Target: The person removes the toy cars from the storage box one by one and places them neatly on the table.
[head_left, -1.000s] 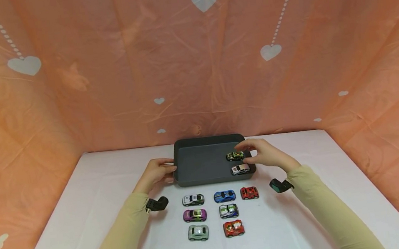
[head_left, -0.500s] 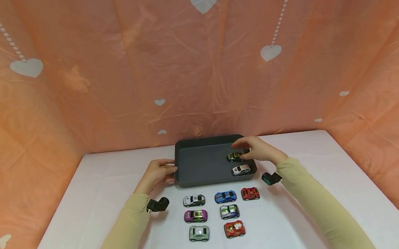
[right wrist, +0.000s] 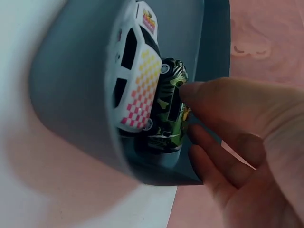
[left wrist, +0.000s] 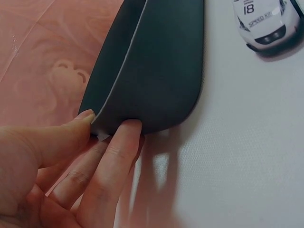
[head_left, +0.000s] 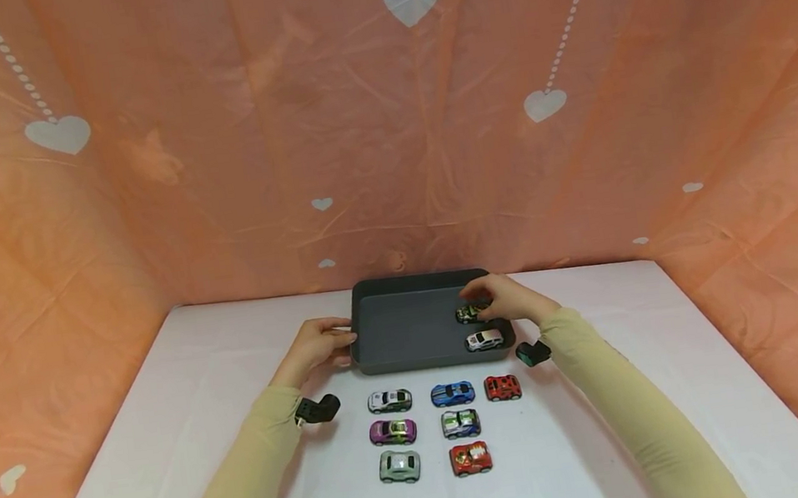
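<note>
A dark grey tray [head_left: 406, 330] lies near the back of the table, with my left hand [head_left: 315, 346] at its left end. In the left wrist view the thumb and fingers pinch the tray wall [left wrist: 161, 71]. Inside the tray's right end, my right hand [head_left: 515, 298] holds a green-and-black camouflage toy car [head_left: 465, 314] by its sides. The right wrist view has the thumb against that car [right wrist: 166, 107] and the other fingers curled close beside it. On its near side, a white toy car with pink-and-yellow checks [head_left: 485, 340] stands in the tray.
In front of the tray stand several toy cars, among them a white one [head_left: 390, 402], a blue one [head_left: 452, 394], a red one [head_left: 503, 387], a purple one [head_left: 393, 431] and a grey-green one [head_left: 400, 467]. Orange fabric [head_left: 384, 133] with hearts hangs behind the table.
My right hand has moved left, from the camouflage car's right side to over it, its thumb now covering part of the car. The left hand stays at the tray.
</note>
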`<state>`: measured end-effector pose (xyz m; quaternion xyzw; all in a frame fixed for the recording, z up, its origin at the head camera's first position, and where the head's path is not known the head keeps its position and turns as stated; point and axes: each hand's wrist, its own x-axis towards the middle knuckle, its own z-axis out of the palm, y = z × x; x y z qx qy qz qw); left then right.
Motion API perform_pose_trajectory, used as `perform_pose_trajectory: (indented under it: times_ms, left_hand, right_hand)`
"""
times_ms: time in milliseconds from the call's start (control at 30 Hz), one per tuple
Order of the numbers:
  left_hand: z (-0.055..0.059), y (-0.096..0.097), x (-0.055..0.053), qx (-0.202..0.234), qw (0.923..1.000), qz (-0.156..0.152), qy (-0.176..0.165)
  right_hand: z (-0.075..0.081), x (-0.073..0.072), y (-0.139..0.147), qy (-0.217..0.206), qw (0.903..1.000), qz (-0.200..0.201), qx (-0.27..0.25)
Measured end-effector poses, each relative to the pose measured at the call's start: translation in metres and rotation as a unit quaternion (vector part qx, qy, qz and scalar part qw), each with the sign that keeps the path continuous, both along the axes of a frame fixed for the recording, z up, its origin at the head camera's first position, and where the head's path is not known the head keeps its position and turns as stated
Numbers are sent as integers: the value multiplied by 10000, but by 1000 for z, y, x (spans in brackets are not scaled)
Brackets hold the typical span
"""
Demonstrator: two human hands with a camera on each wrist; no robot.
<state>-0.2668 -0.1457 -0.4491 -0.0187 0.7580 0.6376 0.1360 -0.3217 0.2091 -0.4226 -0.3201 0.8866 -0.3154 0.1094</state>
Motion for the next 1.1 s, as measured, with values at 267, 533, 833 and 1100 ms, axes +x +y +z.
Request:
perform_pose_trajectory:
  times_ms: [267, 533, 833, 1100]
  left_hand:
    - [3, 1, 2, 33, 10000, 12, -63]
    - [5, 1, 3, -15, 10000, 23, -42]
    - [1, 1, 2, -23, 10000, -3, -43]
    - [1, 0, 0, 7, 10000, -22, 37]
  right_hand:
    - [-5, -3, -1, 115, 9997, 96, 187]
    - [-4, -4, -7, 138, 9985, 31, 528]
    - [-9, -8, -12, -77, 9992, 79, 395]
    - [-9, -9, -15, -180, 9988, 77, 443]
